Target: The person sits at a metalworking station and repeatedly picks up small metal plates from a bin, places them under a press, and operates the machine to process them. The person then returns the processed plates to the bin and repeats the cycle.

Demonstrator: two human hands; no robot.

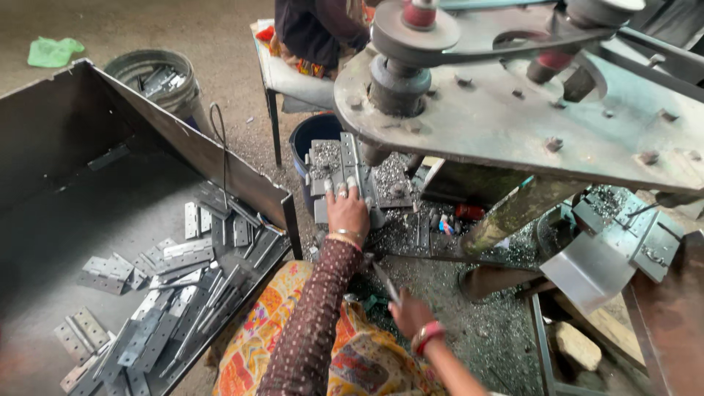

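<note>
A metal hinge (pixel 343 172) under the press (pixel 513 103) is pinned flat by the left hand (pixel 347 213); a thin metal strip (pixel 386 282) is gripped closed in the right hand (pixel 411 314).

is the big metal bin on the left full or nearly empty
Partly filled: hinges are heaped in the near corner of the bin, while its far floor lies bare.

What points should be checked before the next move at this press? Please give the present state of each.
1. Left hand flat on the hinge plate at the press: ok.
2. Left fingertips away from the punch: not ok, they lie close.
3. Right hand grips a thin metal piece: ok.
4. Hinge plate seated straight: cannot tell.
5. Bin of hinges beside the left arm: ok.
</note>
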